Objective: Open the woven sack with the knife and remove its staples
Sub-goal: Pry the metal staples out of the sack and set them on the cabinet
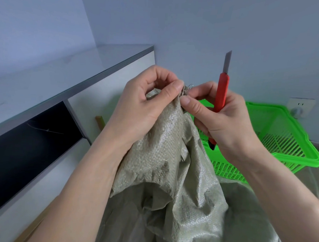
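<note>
A grey-green woven sack [173, 172] hangs bunched in front of me, its gathered top lifted to chest height. My left hand [146, 103] pinches the sack's top edge between thumb and fingers. My right hand [219, 119] holds a red utility knife [221, 90] in its palm, blade extended and pointing straight up. Its thumb and forefinger pinch at a small metal staple [190, 85] that sticks out of the sack's gathered tip. The knife's black end pokes out under the palm.
A green plastic basket [282, 137] stands on the floor to the right, behind the sack. A white cabinet [109, 71] with a dark open shelf runs along the left. A wall socket [300, 107] with a plug sits low on the right wall.
</note>
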